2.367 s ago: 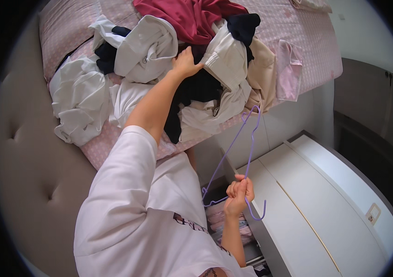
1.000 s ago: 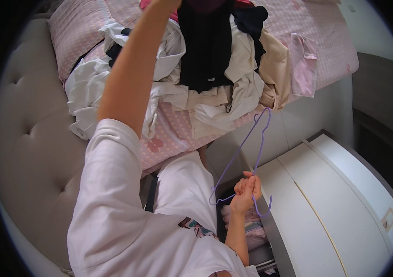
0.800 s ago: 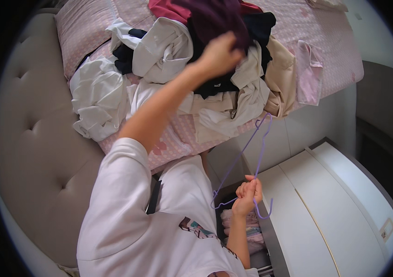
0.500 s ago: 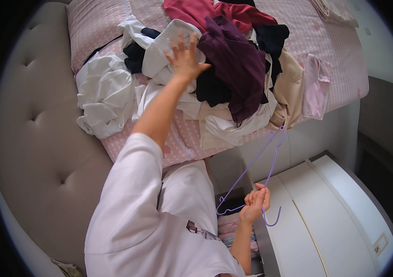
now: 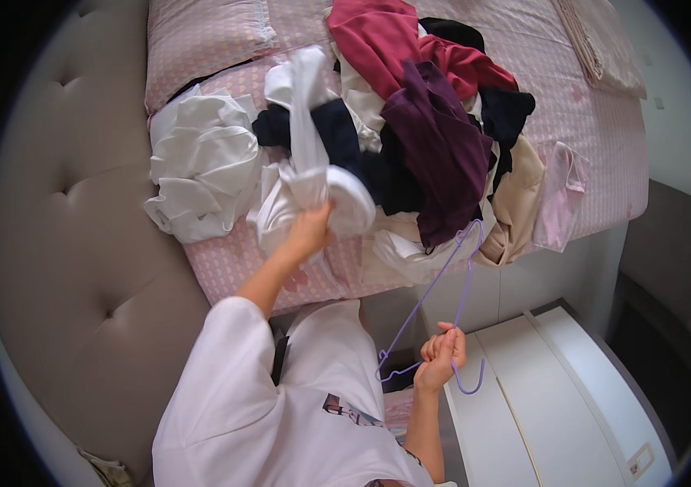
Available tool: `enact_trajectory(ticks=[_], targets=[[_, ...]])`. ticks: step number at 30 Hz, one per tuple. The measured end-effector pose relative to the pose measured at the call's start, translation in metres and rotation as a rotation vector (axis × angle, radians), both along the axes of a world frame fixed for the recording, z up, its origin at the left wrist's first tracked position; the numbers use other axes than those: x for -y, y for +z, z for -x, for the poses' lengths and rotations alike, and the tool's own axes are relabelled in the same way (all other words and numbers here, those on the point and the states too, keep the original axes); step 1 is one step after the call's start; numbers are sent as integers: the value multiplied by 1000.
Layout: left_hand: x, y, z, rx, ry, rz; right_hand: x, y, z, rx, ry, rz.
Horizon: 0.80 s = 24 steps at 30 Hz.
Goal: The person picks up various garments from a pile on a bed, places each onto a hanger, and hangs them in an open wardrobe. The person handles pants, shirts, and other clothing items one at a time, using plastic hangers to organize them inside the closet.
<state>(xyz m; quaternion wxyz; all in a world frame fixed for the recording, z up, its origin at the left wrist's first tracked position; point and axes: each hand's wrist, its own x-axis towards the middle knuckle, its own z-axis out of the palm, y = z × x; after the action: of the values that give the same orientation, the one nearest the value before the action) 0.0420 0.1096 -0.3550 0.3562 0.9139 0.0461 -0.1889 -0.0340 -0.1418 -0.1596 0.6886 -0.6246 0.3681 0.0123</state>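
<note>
My left hand [image 5: 309,230] grips a white garment [image 5: 306,166] near the front edge of the bed, its fingers partly lost in the cloth. The garment is blurred by motion, with one long strip of it raised toward the pillow. My right hand [image 5: 443,354] is closed around a purple hanger [image 5: 418,304] near its hook, low over the bedside. Nothing hangs on the hanger. Beside the white garment lie a dark navy piece [image 5: 335,134] and a purple garment [image 5: 434,154]. A crumpled white pile [image 5: 203,166] rests at the left.
A red garment [image 5: 374,40], beige cloth [image 5: 517,199] and a small pink cloth [image 5: 562,197] lie on the pink bed [image 5: 597,138]. The tufted headboard [image 5: 77,252] runs along the left. A white cabinet [image 5: 556,398] stands at lower right, beside an open drawer with folded cloth [image 5: 399,410].
My left hand, open on the pile before, has closed on the white garment and drawn it toward me. The right hand still holds the hanger, almost unmoved.
</note>
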Motion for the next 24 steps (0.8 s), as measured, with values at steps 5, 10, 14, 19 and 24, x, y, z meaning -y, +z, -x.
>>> enact_trajectory(ticks=[5, 10, 14, 19, 24], targets=[[-12, 52, 74, -216, -249, -156, -11, -3, -19, -14, 24, -10], [-20, 53, 38, -332, -387, -128, -20, -10, -33, -31, 70, -8], [1, 52, -83, 302, 147, 221, -26, -13, -40, -24, 69, -11], [42, -10, -234, 100, 734, 290, -24, -15, -44, -20, 28, 2], [85, -27, -298, -141, 751, 407, -10, -12, -44, -26, -19, 53]])
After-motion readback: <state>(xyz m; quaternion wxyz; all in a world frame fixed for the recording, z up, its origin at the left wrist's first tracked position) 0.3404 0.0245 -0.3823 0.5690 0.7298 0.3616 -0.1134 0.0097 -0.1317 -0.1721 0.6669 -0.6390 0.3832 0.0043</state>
